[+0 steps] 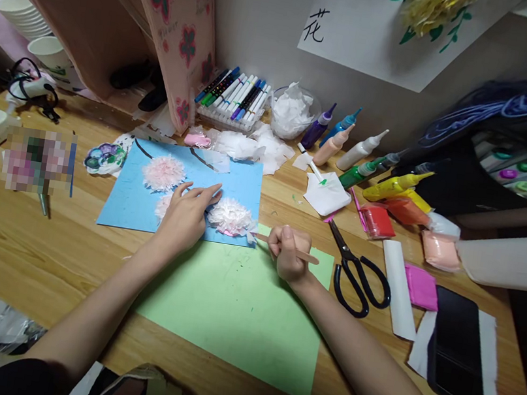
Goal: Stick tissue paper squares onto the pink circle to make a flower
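Note:
My right hand (289, 253) is closed around a flat wooden craft stick (308, 257). The stick's tip points left, at the edge of a white paper flower (231, 216) with a bit of pink at its base. My left hand (188, 211) lies with its fingers stretched out over the blue sheet (129, 214), left of that flower. A pale pink paper flower (164, 173) sits on the sheet's upper left, and another one is partly hidden behind my left hand. The blue sheet overlaps a larger green sheet (231, 311).
Black-handled scissors (356, 271) lie right of my right hand, with a phone (459, 349) farther right. Paint bottles (331, 145), a bowl of white tissue (294, 113) and a marker box (233, 100) line the back. Clay packets (376, 221) sit at the right, paper cups (50, 53) at the left.

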Demonstrator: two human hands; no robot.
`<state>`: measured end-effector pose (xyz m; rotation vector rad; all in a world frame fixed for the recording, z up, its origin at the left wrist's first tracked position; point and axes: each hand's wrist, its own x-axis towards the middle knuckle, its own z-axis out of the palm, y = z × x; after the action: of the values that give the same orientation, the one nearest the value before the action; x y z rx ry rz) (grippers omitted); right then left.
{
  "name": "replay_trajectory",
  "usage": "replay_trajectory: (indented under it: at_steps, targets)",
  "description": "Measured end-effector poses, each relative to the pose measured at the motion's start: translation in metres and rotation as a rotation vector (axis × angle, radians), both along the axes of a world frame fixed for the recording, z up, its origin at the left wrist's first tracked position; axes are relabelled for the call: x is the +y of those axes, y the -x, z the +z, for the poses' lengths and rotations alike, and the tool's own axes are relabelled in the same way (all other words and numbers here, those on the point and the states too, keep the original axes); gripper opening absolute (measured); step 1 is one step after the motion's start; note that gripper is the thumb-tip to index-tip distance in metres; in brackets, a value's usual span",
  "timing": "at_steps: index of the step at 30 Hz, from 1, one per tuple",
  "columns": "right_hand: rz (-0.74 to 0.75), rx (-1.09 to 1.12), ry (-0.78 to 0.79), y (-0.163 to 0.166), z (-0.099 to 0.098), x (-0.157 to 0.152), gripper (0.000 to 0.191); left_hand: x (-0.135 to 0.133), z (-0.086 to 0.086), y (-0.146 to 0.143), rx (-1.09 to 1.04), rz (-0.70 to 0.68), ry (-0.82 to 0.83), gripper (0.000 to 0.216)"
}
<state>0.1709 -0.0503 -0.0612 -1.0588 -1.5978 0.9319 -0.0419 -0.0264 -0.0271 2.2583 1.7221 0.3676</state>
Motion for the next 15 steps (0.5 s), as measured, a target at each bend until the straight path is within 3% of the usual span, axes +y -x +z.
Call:
replay_trajectory:
  at_steps: [5,15]
  targets:
    - [-0.023,-0.019,-0.022,-0.0061,-0.0016,-0.0029,0.054,-0.0012,-0.0026,0.0011,-0.014,0.003,-0.003,0.067]
    - [0.147,-0.101,-0.06,-0.0002,-0.0008,0.0018,0.047,-0.0019,-0.0031,0.0005,-0.006,-0.002,0.0,0.065]
